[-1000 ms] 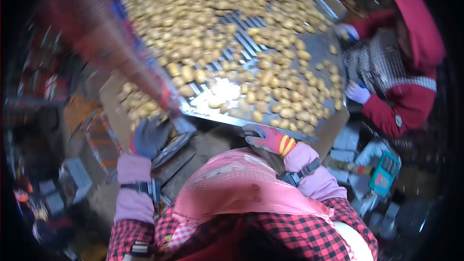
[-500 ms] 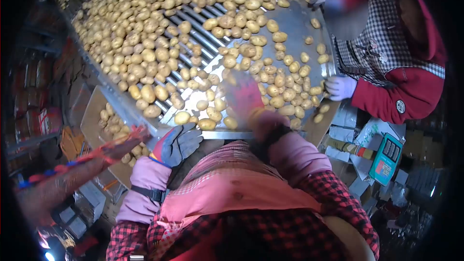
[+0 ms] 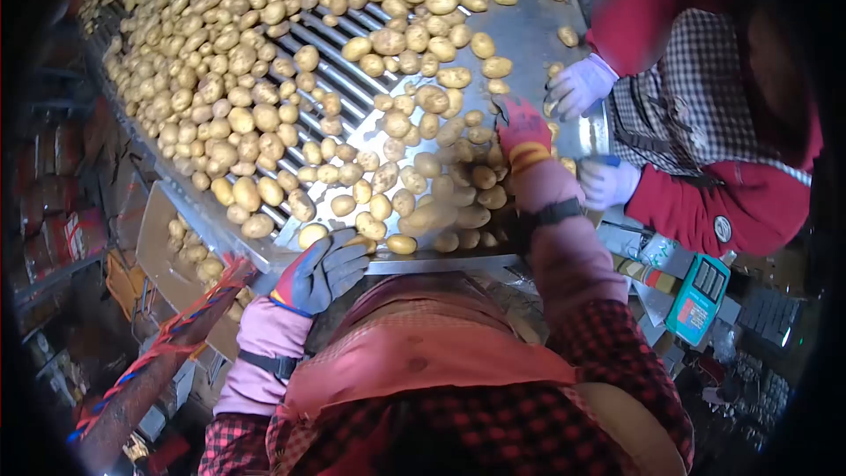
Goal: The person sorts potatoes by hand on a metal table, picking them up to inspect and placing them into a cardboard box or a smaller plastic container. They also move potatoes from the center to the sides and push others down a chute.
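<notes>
Many potatoes (image 3: 432,99) lie loose on a metal sorting table (image 3: 520,31) in front of me. My left hand (image 3: 324,271), in a grey and red glove, rests at the table's near edge beside a few potatoes. Its fingers are stretched out and hold nothing. My right hand (image 3: 525,130), in a red glove with a yellow cuff, reaches over the right part of the table among potatoes. The fingers that show look apart; the rest are hidden under the hand, and I see no potato held. Shadowed potatoes (image 3: 467,189) lie left of my right forearm.
Across the right edge, a co-worker's two gloved hands (image 3: 582,86) are close to my right hand. Metal rollers (image 3: 339,70) show between the potatoes. A cardboard box (image 3: 154,234) with potatoes stands at lower left, by a rope-wrapped bar (image 3: 163,348). A teal scale (image 3: 698,298) is at right.
My right hand has moved right, from the middle potatoes toward the co-worker's side. Potatoes there have shifted. The co-worker's upper hand has come in over the table. My left hand stays at the edge.
</notes>
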{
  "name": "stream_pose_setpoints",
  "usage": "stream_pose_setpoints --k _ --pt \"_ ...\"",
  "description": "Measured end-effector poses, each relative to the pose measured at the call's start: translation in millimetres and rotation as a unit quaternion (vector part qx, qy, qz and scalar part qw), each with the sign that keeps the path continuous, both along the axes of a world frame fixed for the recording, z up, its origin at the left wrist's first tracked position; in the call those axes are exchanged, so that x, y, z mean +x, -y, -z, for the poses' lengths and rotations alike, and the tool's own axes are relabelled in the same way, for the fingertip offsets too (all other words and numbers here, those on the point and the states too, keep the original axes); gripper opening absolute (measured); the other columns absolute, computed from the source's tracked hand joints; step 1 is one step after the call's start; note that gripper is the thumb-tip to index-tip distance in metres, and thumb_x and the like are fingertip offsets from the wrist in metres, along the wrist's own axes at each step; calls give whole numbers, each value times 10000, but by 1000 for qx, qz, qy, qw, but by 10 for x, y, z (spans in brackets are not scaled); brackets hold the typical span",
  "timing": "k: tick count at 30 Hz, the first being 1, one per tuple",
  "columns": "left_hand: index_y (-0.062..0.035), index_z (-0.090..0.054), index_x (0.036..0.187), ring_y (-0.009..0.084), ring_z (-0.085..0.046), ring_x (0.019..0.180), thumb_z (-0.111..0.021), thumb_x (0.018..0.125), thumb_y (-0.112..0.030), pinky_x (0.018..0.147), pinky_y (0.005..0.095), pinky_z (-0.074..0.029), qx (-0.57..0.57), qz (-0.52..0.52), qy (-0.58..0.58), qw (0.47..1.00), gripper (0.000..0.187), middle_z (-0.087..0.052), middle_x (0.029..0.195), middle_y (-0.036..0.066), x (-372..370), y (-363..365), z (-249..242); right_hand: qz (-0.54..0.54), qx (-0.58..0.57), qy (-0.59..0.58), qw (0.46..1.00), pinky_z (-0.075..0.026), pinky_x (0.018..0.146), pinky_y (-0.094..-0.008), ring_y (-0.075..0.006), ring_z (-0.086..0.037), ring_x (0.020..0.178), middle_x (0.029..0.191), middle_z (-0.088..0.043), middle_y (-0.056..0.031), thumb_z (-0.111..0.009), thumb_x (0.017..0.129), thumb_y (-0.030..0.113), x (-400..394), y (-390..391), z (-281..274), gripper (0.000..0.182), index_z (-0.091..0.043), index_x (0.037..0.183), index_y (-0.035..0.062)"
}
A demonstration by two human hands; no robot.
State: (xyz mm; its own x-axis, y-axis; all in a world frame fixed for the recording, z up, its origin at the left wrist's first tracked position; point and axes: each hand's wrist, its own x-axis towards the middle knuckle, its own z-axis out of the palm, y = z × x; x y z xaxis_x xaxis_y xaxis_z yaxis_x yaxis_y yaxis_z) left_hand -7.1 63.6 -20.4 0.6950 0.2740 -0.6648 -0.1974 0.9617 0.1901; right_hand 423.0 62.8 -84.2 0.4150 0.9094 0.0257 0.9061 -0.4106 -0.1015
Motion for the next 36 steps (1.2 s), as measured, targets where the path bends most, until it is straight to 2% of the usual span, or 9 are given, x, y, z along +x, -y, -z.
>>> stream_pose_setpoints --k 4,7,10,17,21,24,28,34,36 --pt "-45 -445 1404 299 -582 1189 -440 1014 -371 1008 392 -474 -1 0 -8 1000 509 -579 1317 170 96 -48 -88 -15 54 -85 995 -488 919 -433 -325 -588 1109 1239 -597 -131 -635 836 248 -197 -493 -245 425 -590 1257 205" --pt "-52 -430 1416 280 -572 1196 -430 1023 -359 1019 400 -461 -6 6 5 1000 498 -580 1311 158 134 40 -24 -263 105 -171 944 -492 916 -427 -308 -600 1110 1213 -620 -109 -550 895 204 -575 -934 -364 375 -589 1268 225" --pt "-51 -388 1443 283 -539 1226 -400 1039 -341 1055 422 -426 -10 18 31 999 498 -540 1346 165 154 89 -50 -248 -219 -2 944 -501 903 -421 -295 -627 1075 1194 -641 -85 -465 932 157 -887 -1327 -253 382 -579 1288 237" --pt "-53 -396 1435 277 -544 1228 -404 1039 -316 1053 418 -423 -11 -34 43 998 475 -559 1331 158 -2 190 -155 -161 -191 -13 968 -507 856 -433 -293 -634 1070 1159 -656 -105 -553 897 218 -796 -1284 -159 358 -595 1253 219" --pt "-44 -375 1440 294 -532 1222 -403 1032 -340 1065 396 -396 265 41 21 963 505 -542 1342 161 229 10 79 -145 29 -428 891 -515 866 -375 -302 -651 1013 1091 -686 -100 -743 773 315 -1152 -553 -533 460 -633 1194 166" --pt "-44 -370 1442 292 -535 1217 -443 1004 -263 1047 389 -407 419 53 -96 901 494 -502 1388 159 504 -165 363 -211 -41 -421 881 -497 906 -367 -307 -643 1015 1105 -674 -136 -732 782 341 -1270 -592 -625 461 -648 1200 165" --pt "-56 -372 1448 274 -542 1221 -537 930 -130 990 370 -459 422 139 -184 877 549 -511 1388 141 488 -329 -224 -238 30 60 969 -493 842 -422 -289 -618 1003 1104 -647 -90 -657 823 342 -954 -1450 -191 363 -625 1151 189" --pt "-28 -457 1386 243 -564 1186 -543 918 -110 998 330 -452 588 169 -248 751 483 -551 1328 147 404 -314 -216 -246 -123 114 955 -473 895 -432 -328 -589 1067 1181 -622 -90 -716 794 375 -945 -1829 -133 510 -589 1253 194" --pt "-21 -477 1364 239 -581 1139 -505 950 -151 986 327 -456 607 144 -246 742 435 -572 1287 148 457 -406 -229 -239 -28 -55 969 -499 806 -420 -307 -632 950 1036 -660 -86 -692 811 395 -911 -1609 -117 444 -621 1193 180"
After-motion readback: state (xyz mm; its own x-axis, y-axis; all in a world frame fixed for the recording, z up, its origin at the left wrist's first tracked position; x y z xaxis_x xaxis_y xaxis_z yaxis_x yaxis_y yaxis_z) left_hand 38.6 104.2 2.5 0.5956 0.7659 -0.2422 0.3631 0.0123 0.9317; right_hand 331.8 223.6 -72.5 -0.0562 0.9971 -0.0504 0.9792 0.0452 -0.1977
